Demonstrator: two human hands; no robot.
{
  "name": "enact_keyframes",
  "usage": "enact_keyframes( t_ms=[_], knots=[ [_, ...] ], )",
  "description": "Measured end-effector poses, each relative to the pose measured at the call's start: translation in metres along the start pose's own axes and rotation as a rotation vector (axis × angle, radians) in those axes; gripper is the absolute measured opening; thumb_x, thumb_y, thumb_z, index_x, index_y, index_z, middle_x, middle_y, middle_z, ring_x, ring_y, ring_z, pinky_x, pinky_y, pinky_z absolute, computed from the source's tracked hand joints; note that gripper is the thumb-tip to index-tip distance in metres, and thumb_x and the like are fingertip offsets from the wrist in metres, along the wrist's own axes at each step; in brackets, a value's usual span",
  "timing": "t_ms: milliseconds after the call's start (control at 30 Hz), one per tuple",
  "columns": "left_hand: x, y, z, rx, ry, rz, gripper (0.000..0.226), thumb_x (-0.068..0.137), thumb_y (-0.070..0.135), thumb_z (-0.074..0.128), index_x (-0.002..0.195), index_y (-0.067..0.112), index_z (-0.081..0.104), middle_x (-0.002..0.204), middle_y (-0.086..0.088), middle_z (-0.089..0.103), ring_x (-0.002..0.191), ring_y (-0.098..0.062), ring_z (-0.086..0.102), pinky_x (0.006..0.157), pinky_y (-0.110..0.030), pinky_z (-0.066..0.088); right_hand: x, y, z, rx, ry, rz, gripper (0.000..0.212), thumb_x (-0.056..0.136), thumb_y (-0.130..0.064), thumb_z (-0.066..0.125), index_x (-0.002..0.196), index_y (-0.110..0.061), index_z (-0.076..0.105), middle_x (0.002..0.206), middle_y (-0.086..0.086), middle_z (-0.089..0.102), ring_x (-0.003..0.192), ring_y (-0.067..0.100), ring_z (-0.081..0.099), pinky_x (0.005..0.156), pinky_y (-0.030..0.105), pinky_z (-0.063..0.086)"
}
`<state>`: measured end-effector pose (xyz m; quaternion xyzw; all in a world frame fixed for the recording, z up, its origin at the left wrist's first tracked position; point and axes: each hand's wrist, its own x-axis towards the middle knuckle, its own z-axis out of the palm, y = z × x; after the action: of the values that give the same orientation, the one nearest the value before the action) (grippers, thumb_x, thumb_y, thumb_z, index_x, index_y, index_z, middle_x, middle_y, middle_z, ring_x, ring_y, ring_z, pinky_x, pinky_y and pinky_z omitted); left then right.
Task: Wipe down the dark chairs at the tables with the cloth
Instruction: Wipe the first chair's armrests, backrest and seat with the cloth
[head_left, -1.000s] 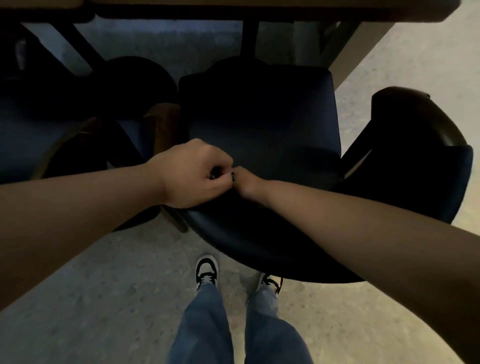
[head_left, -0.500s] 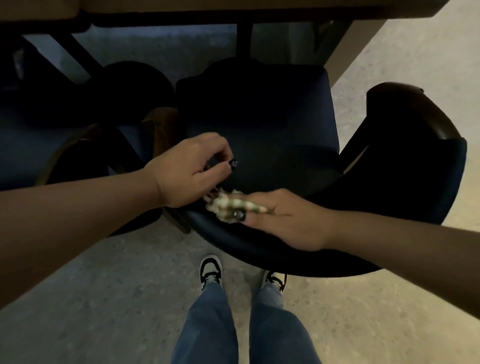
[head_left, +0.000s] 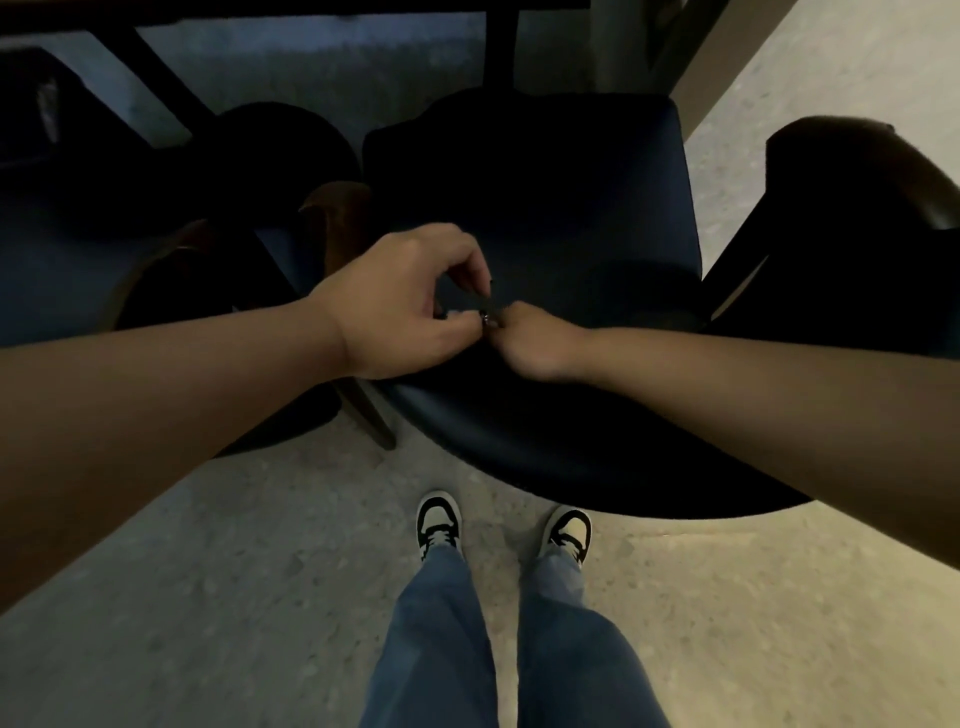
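The chair (head_left: 545, 218) has a dark navy seat, and its curved back looks almost black. The chair at the left (head_left: 62, 260) is also navy, with brown wooden arms. The chair at the right (head_left: 857, 234) is black with a dark brown top edge. The floor (head_left: 208, 597) is pale grey-beige with small speckles. The jeans (head_left: 436, 649) are blue. The shoes (head_left: 439, 525) are black and white.
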<state>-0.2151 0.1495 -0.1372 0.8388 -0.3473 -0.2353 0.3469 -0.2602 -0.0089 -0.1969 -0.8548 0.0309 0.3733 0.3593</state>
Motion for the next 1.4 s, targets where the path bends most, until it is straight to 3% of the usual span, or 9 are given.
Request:
enact_keyframes(
  t_ms=[167,233,367,500,600,933,1167,1267,1400],
  knots=[
    [0.003,0.0,0.0,0.01,0.027,-0.009,0.032,0.077,0.042,0.053,0.097,0.018,0.063,0.106,-0.001,0.061,0.096,-0.014,0.061,0.077,-0.03,0.054,-0.077,-0.021,-0.009,0.067,0.055,-0.213,0.027,0.097,-0.02,0.046,0.072,-0.025,0.053,0.071,-0.008,0.054,0.07,0.012,0.053,0.066,0.027,0.039],
    [0.002,0.0,0.0,0.001,0.03,-0.013,0.039,0.077,0.049,0.047,0.097,0.019,0.063,0.106,0.0,0.061,0.094,-0.013,0.061,0.075,-0.025,0.051,-0.111,-0.021,-0.01,0.023,0.05,-0.314,0.021,0.098,-0.024,0.045,0.108,-0.027,0.063,0.097,-0.011,0.064,0.091,0.005,0.057,0.083,0.02,0.043],
    [0.003,0.0,0.001,-0.003,0.012,0.0,0.033,0.08,0.047,0.049,0.096,0.022,0.061,0.106,-0.001,0.061,0.094,-0.015,0.061,0.075,-0.029,0.051,-0.135,-0.022,-0.007,-0.252,0.023,-0.4,0.052,0.099,-0.021,0.041,0.149,-0.021,0.028,0.154,-0.005,0.031,0.14,0.004,0.024,0.111,0.005,0.008],
    [0.003,-0.002,0.0,-0.01,0.001,-0.005,0.038,0.077,0.053,0.045,0.096,0.023,0.061,0.105,0.002,0.061,0.093,-0.01,0.059,0.069,-0.018,0.044,-0.115,-0.024,-0.015,-0.269,0.035,-0.271,0.03,0.096,-0.019,0.041,0.123,-0.016,0.055,0.119,0.009,0.063,0.109,0.026,0.059,0.094,0.036,0.045],
    [0.002,-0.001,0.0,-0.017,0.001,0.005,0.036,0.077,0.052,0.045,0.095,0.025,0.061,0.105,0.003,0.06,0.093,-0.012,0.061,0.068,-0.025,0.05,-0.083,-0.008,-0.022,-0.291,-0.043,-0.075,0.023,0.096,-0.02,0.041,0.079,-0.016,0.055,0.074,0.005,0.058,0.075,0.028,0.059,0.066,0.028,0.043],
    [0.002,-0.002,0.0,0.002,0.014,0.017,0.021,0.08,0.044,0.05,0.09,0.028,0.059,0.104,0.003,0.061,0.096,-0.008,0.059,0.082,-0.027,0.051,0.021,0.029,0.002,-0.253,-0.135,0.275,0.033,0.098,-0.019,0.04,0.113,0.001,0.061,0.117,0.019,0.062,0.101,0.029,0.061,0.072,0.026,0.04],
    [0.002,-0.003,0.001,-0.032,0.052,0.036,0.017,0.082,0.042,0.052,0.092,0.03,0.059,0.105,0.005,0.06,0.091,-0.009,0.061,0.068,-0.022,0.051,-0.06,-0.003,-0.017,-0.215,-0.019,-0.045,0.028,0.097,-0.027,0.042,0.072,-0.02,0.052,0.067,-0.003,0.053,0.069,0.02,0.055,0.055,0.029,0.035],
    [0.0,-0.005,0.001,-0.05,0.066,0.04,0.022,0.082,0.046,0.049,0.093,0.03,0.059,0.105,0.006,0.06,0.091,-0.006,0.06,0.066,-0.017,0.048,-0.127,-0.01,-0.013,-0.225,0.072,-0.249,0.029,0.095,-0.034,0.038,0.116,-0.029,0.057,0.11,-0.002,0.067,0.102,0.016,0.06,0.09,0.025,0.045],
    [0.001,-0.004,0.003,-0.044,0.065,0.06,0.024,0.08,0.045,0.048,0.092,0.028,0.059,0.103,0.005,0.06,0.092,-0.005,0.06,0.069,-0.014,0.044,-0.168,-0.004,-0.02,-0.38,0.026,-0.349,0.051,0.095,-0.034,0.036,0.146,-0.031,0.033,0.148,-0.017,0.034,0.134,-0.008,0.024,0.108,0.002,0.01]
  ],
)
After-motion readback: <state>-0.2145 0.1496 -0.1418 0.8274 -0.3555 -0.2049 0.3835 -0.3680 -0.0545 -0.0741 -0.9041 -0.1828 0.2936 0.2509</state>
